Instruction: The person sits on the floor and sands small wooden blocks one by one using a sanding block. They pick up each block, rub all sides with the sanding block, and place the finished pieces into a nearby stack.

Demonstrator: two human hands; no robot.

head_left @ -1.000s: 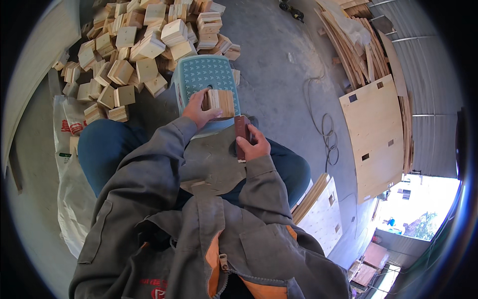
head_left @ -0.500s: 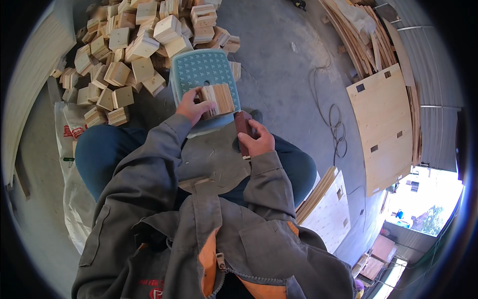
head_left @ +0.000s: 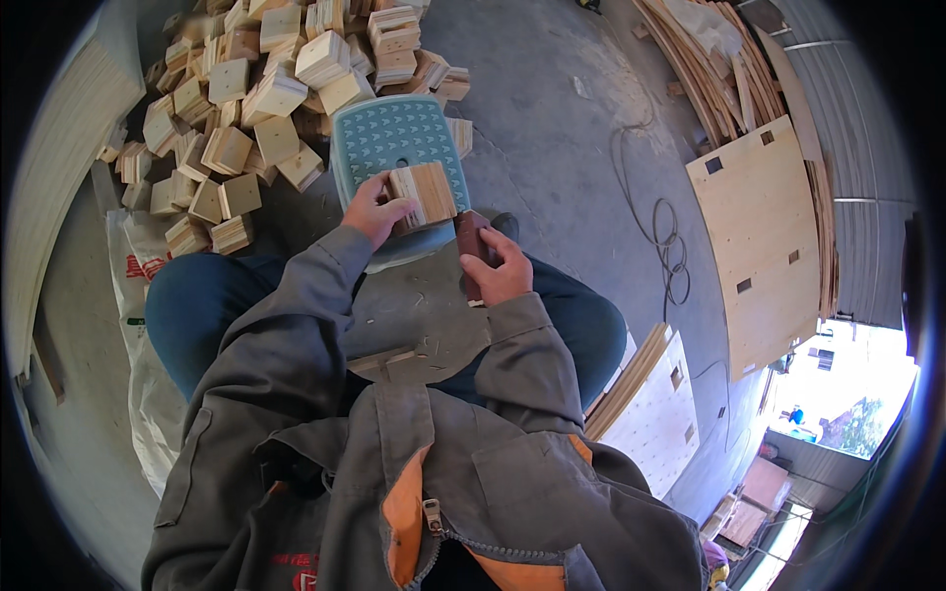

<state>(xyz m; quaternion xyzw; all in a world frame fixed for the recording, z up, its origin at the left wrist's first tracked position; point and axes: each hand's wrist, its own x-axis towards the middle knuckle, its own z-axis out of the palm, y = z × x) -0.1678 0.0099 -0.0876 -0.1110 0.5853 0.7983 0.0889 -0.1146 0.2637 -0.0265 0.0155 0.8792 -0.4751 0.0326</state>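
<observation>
My left hand [head_left: 370,209] clamps the wooden block [head_left: 422,194] on the stool [head_left: 394,138]; right hand [head_left: 501,268] grips a dark tool [head_left: 471,236]. Keep the block square.

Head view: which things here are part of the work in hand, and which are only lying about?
In use:
left hand holding a wooden block
right hand holding a dark reddish-brown pad
teal plastic stool

Lying about:
pile of wooden blocks
plywood sheet
coiled cable
white sack
</observation>
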